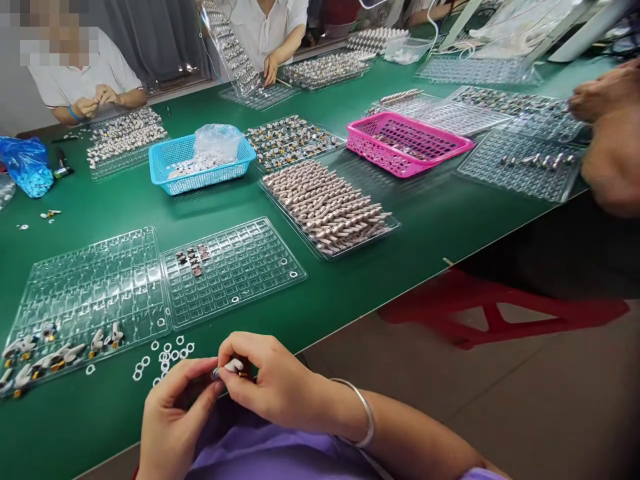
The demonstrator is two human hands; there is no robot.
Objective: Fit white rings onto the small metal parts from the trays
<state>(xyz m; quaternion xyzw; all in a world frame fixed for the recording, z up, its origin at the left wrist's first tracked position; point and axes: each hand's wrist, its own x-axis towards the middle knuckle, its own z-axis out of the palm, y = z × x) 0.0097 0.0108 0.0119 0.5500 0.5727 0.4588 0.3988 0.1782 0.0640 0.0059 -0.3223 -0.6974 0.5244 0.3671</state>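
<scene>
Close to my body, in front of the table edge, my right hand (273,380) pinches a small white earbud housing (234,365) with a bit of yellow on it. My left hand (175,413) meets it from the other side, thumb and forefinger closed on the housing's round end. Fingers hide most of this piece. Loose white rings (165,357) lie on the green table just beyond my left hand. Behind them, a clear tray (95,273) holds several earbud housings along its near edge. A second clear tray (250,257) has a few small dark and copper-coloured parts.
A tray stacked with white stems (325,207) stands mid-table. Behind it are a blue basket (200,177) and a pink basket (405,150). Co-workers sit across the table, and a person's arm (613,133) is at right. A red stool (460,310) stands below the table edge.
</scene>
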